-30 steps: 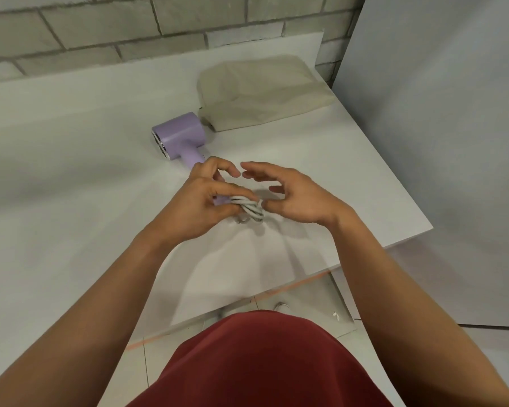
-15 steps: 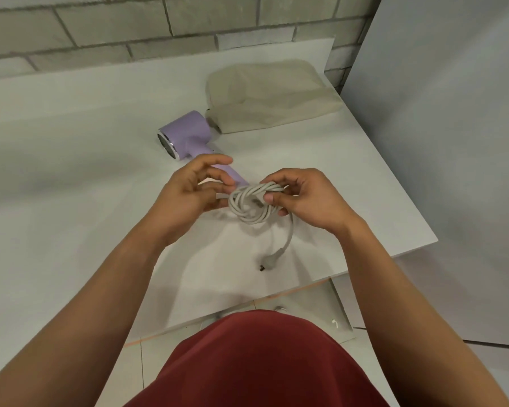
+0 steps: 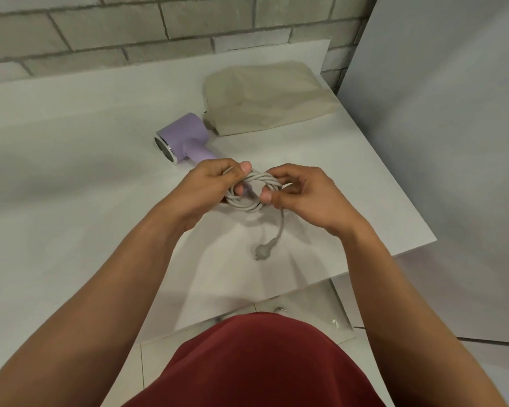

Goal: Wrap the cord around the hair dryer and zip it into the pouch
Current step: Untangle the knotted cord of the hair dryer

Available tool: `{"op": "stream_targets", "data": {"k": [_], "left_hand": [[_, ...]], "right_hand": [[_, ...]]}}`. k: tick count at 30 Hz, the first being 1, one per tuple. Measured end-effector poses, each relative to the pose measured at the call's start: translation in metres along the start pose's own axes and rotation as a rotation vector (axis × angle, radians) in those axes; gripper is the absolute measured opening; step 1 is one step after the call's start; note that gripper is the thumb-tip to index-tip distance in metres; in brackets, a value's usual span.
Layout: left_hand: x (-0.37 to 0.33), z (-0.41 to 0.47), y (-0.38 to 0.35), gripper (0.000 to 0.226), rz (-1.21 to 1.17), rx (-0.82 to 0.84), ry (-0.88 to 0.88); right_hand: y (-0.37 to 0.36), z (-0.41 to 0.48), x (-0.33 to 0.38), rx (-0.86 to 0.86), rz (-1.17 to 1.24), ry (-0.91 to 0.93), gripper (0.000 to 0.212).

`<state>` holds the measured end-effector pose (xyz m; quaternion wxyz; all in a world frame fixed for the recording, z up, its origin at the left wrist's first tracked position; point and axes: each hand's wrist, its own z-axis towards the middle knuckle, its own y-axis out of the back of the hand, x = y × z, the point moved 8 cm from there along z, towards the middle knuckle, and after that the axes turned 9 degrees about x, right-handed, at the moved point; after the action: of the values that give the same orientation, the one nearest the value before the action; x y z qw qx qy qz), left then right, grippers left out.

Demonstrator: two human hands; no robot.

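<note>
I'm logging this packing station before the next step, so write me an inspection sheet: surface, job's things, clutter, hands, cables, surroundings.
Surface: white table, with the arms' shadows on it.
Job's things: lilac hair dryer lies on the table close beside the beige pouch; whether the pouch is zipped cannot be told.
Clutter: nothing seen on the table.
Hands: left hand and right hand each grip one side of the coil, above the table.
Cables: grey cord is wound into a ring, not round the dryer; its plug hangs below the right hand.
Surroundings: brick wall behind, grey panel to the right, tiled floor below.
</note>
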<state>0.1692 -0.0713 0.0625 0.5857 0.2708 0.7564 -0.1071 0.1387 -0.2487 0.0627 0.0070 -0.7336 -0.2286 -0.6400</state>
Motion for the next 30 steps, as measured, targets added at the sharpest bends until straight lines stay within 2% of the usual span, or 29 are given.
{"op": "stream_targets", "data": {"k": [2, 5, 10, 13, 16, 19, 23, 26, 28, 30], "left_hand": [[0.000, 0.000, 0.001, 0.037, -0.042, -0.024, -0.008], [0.002, 0.001, 0.000, 0.036, -0.052, -0.032, -0.019], [-0.005, 0.000, 0.001, 0.021, -0.022, -0.090, -0.093], [-0.007, -0.001, 0.000, 0.021, 0.023, -0.117, -0.102], [-0.003, 0.002, 0.003, 0.028, 0.002, -0.061, 0.004], [0.000, 0.008, 0.011, 0.046, 0.007, -0.005, 0.149], [-0.011, 0.021, 0.015, 0.017, 0.312, 0.154, 0.117], [-0.020, 0.022, 0.008, 0.020, 0.469, 0.314, 0.067], [-0.029, 0.021, 0.008, 0.022, 0.538, 0.304, 0.019], [-0.039, 0.022, 0.011, 0.021, 0.622, 0.197, -0.080]], "right_hand": [[-0.006, -0.003, -0.004, 0.152, 0.084, -0.001, 0.042], [-0.007, -0.005, -0.006, 0.196, 0.193, 0.017, 0.049], [-0.003, 0.000, -0.011, 0.043, 0.287, -0.036, 0.029], [0.001, 0.005, -0.011, -0.079, 0.185, -0.064, 0.018], [0.003, 0.009, -0.008, -0.111, 0.042, -0.040, 0.014], [0.001, 0.009, -0.007, -0.075, 0.000, -0.028, 0.014], [-0.006, 0.011, -0.003, -0.035, -0.015, -0.003, 0.014], [-0.006, 0.010, -0.003, -0.041, -0.004, 0.002, 0.014], [-0.006, 0.008, -0.003, -0.058, 0.048, 0.004, 0.015], [-0.005, 0.007, -0.003, -0.091, 0.101, 0.009, 0.014]]}}
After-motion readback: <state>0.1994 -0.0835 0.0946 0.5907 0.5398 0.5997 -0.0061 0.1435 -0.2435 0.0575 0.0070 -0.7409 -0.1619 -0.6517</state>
